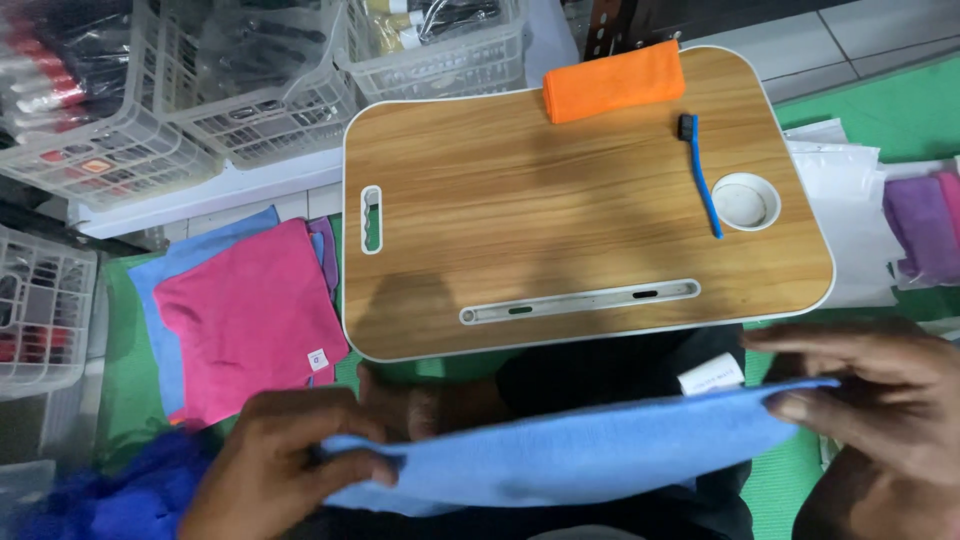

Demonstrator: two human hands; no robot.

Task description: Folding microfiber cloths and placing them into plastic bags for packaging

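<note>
I hold a light blue cloth [570,455] stretched flat over my lap, below the wooden lap tray. My left hand [275,455] pinches its left end and my right hand [880,400] grips its right end, where a small white tag [710,375] sticks up. The wooden lap tray [560,210] lies just beyond the cloth. On it are a folded orange cloth [613,80] at the far edge and a blue toothbrush [702,172] beside a round white cup hole [745,201].
A pink cloth [245,320] lies on a blue one [170,275] to the left on a green mat. Several white plastic baskets [250,80] of goods line the far left. Purple cloths [920,225] on white plastic bags sit at right.
</note>
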